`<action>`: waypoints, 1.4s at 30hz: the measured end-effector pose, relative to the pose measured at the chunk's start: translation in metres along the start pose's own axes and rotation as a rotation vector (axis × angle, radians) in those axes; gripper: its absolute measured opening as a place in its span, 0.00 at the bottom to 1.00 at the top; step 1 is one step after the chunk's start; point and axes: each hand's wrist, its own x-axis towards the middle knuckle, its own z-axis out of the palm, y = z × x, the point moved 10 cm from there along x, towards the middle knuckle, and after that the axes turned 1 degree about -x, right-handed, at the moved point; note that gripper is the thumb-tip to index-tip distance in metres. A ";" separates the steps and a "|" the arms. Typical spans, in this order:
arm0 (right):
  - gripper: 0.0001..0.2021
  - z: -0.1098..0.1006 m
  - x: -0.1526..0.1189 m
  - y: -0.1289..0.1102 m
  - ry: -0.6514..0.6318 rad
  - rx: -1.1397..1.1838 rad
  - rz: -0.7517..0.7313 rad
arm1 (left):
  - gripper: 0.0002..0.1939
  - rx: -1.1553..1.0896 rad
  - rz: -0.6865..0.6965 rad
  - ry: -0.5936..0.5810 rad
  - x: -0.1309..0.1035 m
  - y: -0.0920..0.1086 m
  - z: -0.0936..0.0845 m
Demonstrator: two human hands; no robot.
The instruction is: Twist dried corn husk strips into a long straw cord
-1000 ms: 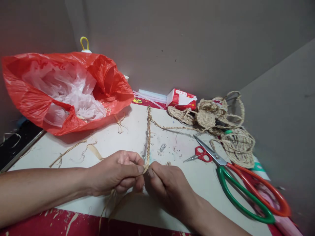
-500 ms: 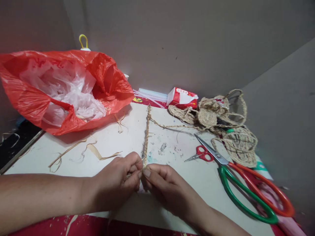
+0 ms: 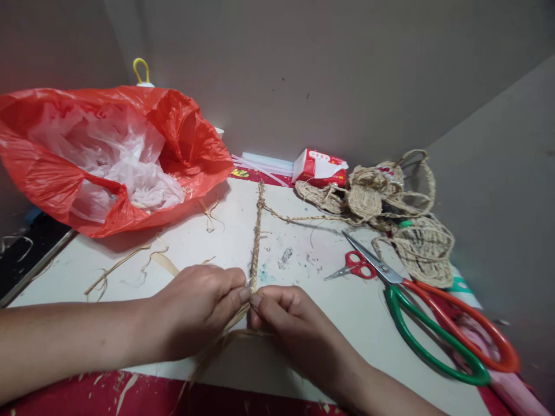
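Note:
A braided straw cord (image 3: 256, 242) runs from a knot at the back of the white board (image 3: 312, 323) down to my fingers. My left hand (image 3: 203, 309) is closed on the loose straw strands (image 3: 237, 319) just below the braid's near end, and their tails trail down toward the board's front edge. Close beside it, my right hand (image 3: 290, 318) pinches at the same end of the braid, thumb against the fingers. The fingertips of both hands nearly meet there. Part of the strands is hidden under my hands.
Large scissors (image 3: 390, 277) with green and red handles and small red scissors (image 3: 355, 264) lie to the right. Behind them are coiled straw pieces (image 3: 368, 199) and a red tissue pack (image 3: 318, 167). A red plastic bag (image 3: 195, 150) stands left, near straw scraps (image 3: 117, 268).
My left hand has turned palm-down, with its thumb straighter along the strands. More loose strands now show below the hands. The view has shifted slightly.

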 end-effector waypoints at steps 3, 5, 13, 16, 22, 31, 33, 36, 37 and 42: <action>0.16 0.004 -0.003 0.006 -0.023 0.143 0.046 | 0.15 0.166 -0.035 -0.006 -0.009 0.003 0.010; 0.19 0.008 -0.006 0.013 -0.052 0.255 0.095 | 0.09 0.336 0.003 0.013 -0.013 0.009 0.017; 0.18 0.014 -0.007 0.019 -0.032 0.321 0.106 | 0.12 0.727 0.288 0.195 -0.028 0.042 0.038; 0.16 0.010 -0.007 0.020 0.028 0.282 0.117 | 0.09 0.730 0.425 0.201 -0.042 0.059 0.042; 0.17 0.011 -0.010 0.021 -0.059 0.362 0.131 | 0.10 0.100 0.361 0.436 -0.041 0.053 -0.027; 0.19 0.006 -0.009 0.014 -0.123 0.176 0.078 | 0.13 -0.685 -0.174 -0.071 -0.002 -0.010 0.025; 0.18 0.005 -0.011 0.014 -0.154 0.132 0.091 | 0.14 -0.562 -0.126 -0.061 -0.001 -0.005 0.017; 0.17 0.002 -0.011 0.010 -0.192 0.013 0.072 | 0.14 -0.421 -0.089 -0.071 0.001 -0.001 0.008; 0.17 0.001 -0.011 0.007 -0.200 -0.032 0.051 | 0.14 -0.409 -0.080 -0.074 0.003 0.000 0.006; 0.17 0.003 -0.011 -0.015 -0.200 -0.215 -0.124 | 0.12 -0.719 -0.146 -0.216 0.006 -0.004 0.021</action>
